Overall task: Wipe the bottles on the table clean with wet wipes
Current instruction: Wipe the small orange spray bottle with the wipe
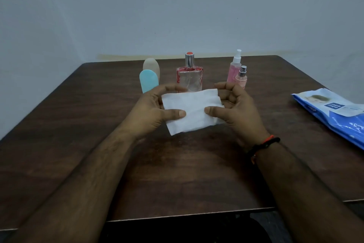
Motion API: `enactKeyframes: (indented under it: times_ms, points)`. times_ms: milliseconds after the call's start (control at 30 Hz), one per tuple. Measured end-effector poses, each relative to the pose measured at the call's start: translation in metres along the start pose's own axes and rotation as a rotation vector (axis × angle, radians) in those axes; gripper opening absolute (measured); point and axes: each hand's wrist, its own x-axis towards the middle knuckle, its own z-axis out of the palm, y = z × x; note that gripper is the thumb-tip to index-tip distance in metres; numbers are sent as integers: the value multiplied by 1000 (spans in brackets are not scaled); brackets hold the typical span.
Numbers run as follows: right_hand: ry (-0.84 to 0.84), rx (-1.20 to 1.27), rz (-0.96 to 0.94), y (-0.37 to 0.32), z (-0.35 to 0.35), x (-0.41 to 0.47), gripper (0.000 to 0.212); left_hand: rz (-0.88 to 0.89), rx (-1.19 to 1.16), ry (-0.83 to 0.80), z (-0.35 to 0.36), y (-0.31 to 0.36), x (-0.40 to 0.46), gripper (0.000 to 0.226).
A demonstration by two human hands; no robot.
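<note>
A white wet wipe (192, 111) is stretched flat between both hands above the middle of the table. My left hand (151, 112) pinches its left edge with thumb on top. My right hand (236, 111) pinches its right edge the same way. Behind the wipe stand the bottles: a light blue one (148, 82) with a beige one (151, 65) behind it, a square glass perfume bottle (189, 77) with red trim and a silver cap, a tall pink spray bottle (234, 67), and a smaller pink spray bottle (241, 77). The hands hide the bottles' bases.
A blue and white pack of wet wipes (332, 112) lies at the table's right edge. The dark wooden table (177, 174) meets a plain wall at the back. A black and orange band (264, 144) circles my right wrist.
</note>
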Motion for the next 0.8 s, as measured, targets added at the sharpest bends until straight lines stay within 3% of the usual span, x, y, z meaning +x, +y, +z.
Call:
enactKeyframes:
  times_ms: [100, 467, 633, 800]
  points:
    - [-7, 64, 3, -2, -1, 0, 54, -41, -60, 12, -1, -3, 0, 25]
    - [32, 277, 33, 0, 1, 3, 44, -21, -89, 15, 1, -2, -1, 45]
    - [-10, 475, 182, -4, 4, 2, 66, 18, -118, 101, 9, -4, -2, 41]
    - [-83, 494, 267, -2, 7, 0, 77, 67, -146, 123, 15, -4, -3, 49]
